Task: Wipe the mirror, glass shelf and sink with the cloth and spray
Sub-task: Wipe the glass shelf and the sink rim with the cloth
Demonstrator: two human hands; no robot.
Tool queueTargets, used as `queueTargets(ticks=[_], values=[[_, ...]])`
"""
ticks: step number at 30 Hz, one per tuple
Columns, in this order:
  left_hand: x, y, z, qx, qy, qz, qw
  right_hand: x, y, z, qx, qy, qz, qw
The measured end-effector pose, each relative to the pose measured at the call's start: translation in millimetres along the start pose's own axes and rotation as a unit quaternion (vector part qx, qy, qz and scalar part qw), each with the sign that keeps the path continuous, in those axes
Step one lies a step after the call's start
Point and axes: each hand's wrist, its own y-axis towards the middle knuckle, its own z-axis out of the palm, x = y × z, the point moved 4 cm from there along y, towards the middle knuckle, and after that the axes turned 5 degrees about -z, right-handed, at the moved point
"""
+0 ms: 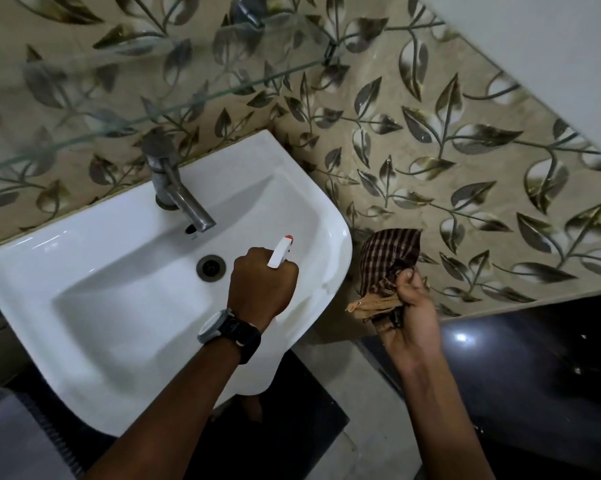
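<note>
A white sink (94, 271) hangs on the leaf-patterned wall, with a drain (210, 267) in its bowl. My left hand (262, 285), wearing a black watch, is over the right side of the bowl and grips a spray bottle (281, 252); only its white head with a red nozzle shows, pointing toward the back of the basin. My right hand (410, 306) is to the right of the sink, off its rim, bunched around a brown checked cloth (387, 263). A glass shelf (146, 112) runs across above the sink. The mirror is out of view.
A metal tap (179, 190) stands at the back of the sink, its spout reaching over the bowl. A glossy black surface (534, 358) lies at the lower right. A dark mat (292, 420) covers the floor under the sink. A grey object (18, 434) sits at the lower left.
</note>
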Motion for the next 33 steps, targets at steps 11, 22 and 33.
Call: queueTargets(ticks=[11,22,33], values=[[12.2,-42.5,7.3,0.092,0.058,0.048,0.993,-1.6,-3.9,-13.2,-0.010,-0.014,-0.030,0.999],[80.9,-97.2,-16.9,0.070,0.124,0.006,0.990,-4.1,-31.1,-28.6,-0.011,0.008,-0.030,0.999],[141.4,-145.0,-75.8,0.052,0.125,0.003,0.991,-25.3,-49.8,-18.0,0.025,-0.055,-0.052,0.997]])
